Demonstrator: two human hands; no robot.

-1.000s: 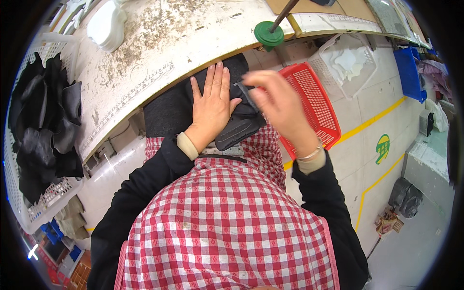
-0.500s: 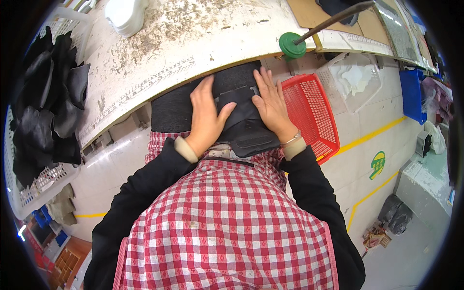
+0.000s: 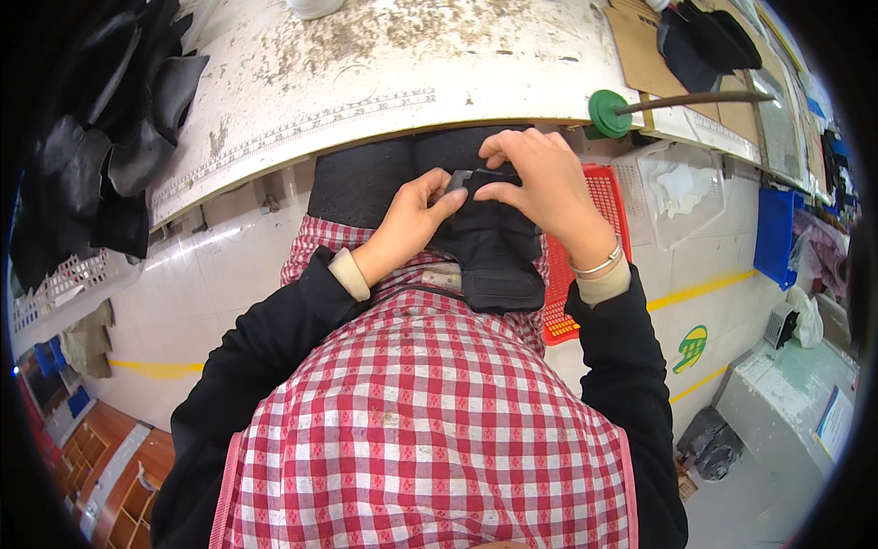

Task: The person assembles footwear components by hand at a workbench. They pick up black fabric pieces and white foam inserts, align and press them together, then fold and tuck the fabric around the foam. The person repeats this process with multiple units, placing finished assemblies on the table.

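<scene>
The left forearm extends from the near left toward the far right, its black sleeve (image 3: 251, 329) ending in a beige cuff. The left hand (image 3: 410, 224) is positioned over the lap with its back turned up and to the left. Its thumb and forefinger are together, clamped on the grey-edged far left corner of the black piece (image 3: 498, 233); the remaining fingers curl beneath and are partly hidden.

The right forearm extends from the near right toward the far left, with a bracelet (image 3: 599, 261) at the wrist. The right hand (image 3: 551, 188) arches over the far right part of the piece, back up, fingers bent. Its thumb and forefinger stand apart on either side of the far edge; whether either touches the material cannot be told.

The black piece lies on the lap, its flap-like near end against the checked apron (image 3: 421, 412). It is located just on the near side of the workbench (image 3: 476, 91) edge and to the left of the red basket (image 3: 610, 194).
</scene>
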